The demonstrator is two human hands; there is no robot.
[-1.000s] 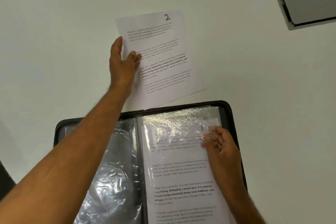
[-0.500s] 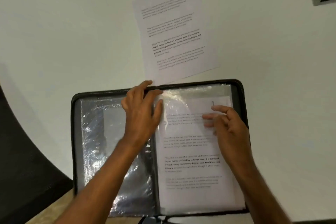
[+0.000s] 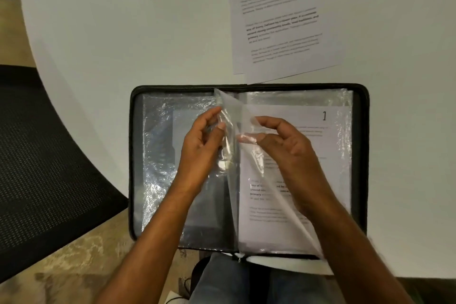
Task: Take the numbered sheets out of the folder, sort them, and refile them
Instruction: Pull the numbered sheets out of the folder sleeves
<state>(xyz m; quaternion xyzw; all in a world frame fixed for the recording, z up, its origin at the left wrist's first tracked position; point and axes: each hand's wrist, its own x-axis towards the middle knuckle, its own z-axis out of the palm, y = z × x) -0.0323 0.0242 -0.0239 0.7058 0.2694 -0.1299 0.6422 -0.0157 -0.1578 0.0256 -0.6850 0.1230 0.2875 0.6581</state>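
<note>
A black zip folder (image 3: 361, 155) lies open at the white table's near edge, its clear plastic sleeves spread to both sides. Over the spine a clear sleeve (image 3: 233, 116) stands lifted. My left hand (image 3: 202, 145) pinches its left side and my right hand (image 3: 283, 148) pinches its right side with thumb and fingers. Under my right hand the sheet marked 1 (image 3: 306, 126) lies in the right-hand sleeve. Loose printed sheets (image 3: 278, 17) lie stacked on the table just beyond the folder, their top edge out of view.
The round white table (image 3: 123, 20) extends to the left and far side. A black mesh chair (image 3: 44, 160) stands at the left over patterned floor. My jeans-clad lap (image 3: 222, 279) is below the folder's near edge, and a dark cable lies on the floor.
My left hand let go of sheet 2, left it on the table, and came back to the folder. Both hands now lift a clear sleeve at the spine. The view has tilted down.
</note>
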